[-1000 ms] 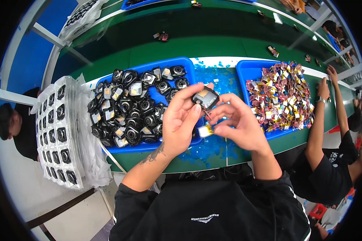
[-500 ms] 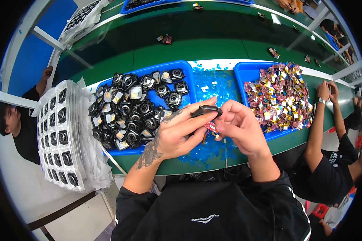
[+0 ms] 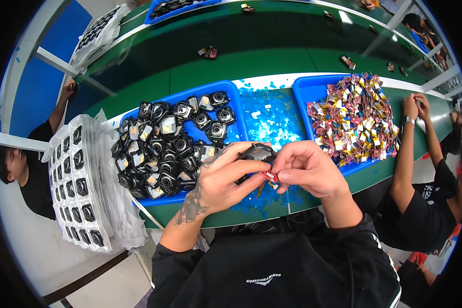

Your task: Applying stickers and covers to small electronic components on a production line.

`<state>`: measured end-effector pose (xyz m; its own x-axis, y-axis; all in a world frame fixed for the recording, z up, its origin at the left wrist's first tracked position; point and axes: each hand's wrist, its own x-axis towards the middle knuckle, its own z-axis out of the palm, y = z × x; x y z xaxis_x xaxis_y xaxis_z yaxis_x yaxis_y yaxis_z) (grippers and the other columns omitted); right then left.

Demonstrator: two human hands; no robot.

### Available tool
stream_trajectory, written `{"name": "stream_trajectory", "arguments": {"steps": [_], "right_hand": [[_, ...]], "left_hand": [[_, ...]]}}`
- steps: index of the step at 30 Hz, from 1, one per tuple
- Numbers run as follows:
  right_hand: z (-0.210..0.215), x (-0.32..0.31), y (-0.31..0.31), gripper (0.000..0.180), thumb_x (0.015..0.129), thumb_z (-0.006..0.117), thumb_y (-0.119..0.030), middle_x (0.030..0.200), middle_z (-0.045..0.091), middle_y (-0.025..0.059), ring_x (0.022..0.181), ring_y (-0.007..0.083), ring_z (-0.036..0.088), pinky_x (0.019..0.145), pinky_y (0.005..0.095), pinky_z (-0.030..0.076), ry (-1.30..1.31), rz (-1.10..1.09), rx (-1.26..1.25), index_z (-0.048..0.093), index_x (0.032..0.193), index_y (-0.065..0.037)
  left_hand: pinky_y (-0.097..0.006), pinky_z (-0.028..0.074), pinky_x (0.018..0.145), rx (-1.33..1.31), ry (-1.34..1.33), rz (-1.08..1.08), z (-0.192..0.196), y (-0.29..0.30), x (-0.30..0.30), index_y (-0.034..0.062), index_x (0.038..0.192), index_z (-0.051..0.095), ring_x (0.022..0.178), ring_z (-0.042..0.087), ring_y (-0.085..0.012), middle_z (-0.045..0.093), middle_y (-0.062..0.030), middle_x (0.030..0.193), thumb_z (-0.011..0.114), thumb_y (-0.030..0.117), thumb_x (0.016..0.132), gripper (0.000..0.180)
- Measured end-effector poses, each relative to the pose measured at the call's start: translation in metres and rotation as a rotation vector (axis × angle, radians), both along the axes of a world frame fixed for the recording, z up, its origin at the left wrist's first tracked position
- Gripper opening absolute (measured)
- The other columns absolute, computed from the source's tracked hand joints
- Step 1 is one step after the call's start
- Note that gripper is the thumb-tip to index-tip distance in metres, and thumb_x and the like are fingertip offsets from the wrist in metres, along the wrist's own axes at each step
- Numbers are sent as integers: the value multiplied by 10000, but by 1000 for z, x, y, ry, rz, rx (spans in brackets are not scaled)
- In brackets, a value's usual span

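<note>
Holding the black module (image 3: 255, 152) between both hands above the near edge of the tabletop (image 3: 272, 56), you have your left hand (image 3: 222, 180) curled round its underside, fingers closed on the casing. Your right hand (image 3: 308, 168) is pinched shut, thumb and forefinger on a small red and yellow tab (image 3: 268, 177) just below the module; whether the tab is joined to it I cannot tell.

The module looks like a light, stiff plastic shell, so a rim grip should serve; keep your fingertips off any lens face, which likely marks easily. The tab seems thin and flexible, probably easy to crease or tear, so take it flat near its root rather than at its tip.

Left of your hands a blue bin (image 3: 231, 88) holds more such modules; the right bin (image 3: 305, 87) holds a heap of coloured tabs (image 3: 351, 120).
</note>
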<state>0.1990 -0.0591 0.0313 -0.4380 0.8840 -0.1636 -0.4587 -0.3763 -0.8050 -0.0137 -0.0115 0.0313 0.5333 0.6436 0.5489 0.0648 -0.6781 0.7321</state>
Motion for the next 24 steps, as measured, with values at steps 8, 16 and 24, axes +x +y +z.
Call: {"name": "stream_trajectory", "arguments": {"steps": [8,16,24], "right_hand": [[0,5,-2,97,865,713,-57,824,640,9,755,57,607,647,199,504,-146,-73,66,648,926,-18],[0,-10,-11,183,831,729,-5,905,614,13,791,62,591,690,212,508,-256,-334,165,599,960,-9],[-5,-21,-10,228,830,718,27,909,617,34,820,82,611,689,217,508,-612,-543,394,570,1000,-11]], "left_hand": [[-270,515,609,-223,90,-60,-3,3,-4,21,892,712,727,656,-188,667,-138,941,786,5,729,181],[-266,602,755,-736,-90,-26,-9,-8,10,-64,919,682,856,711,-197,616,-112,977,670,-69,832,88],[-287,555,869,-825,-164,-117,-6,-8,12,-20,1243,591,1022,641,-164,621,-123,1176,591,-90,877,373]]}}
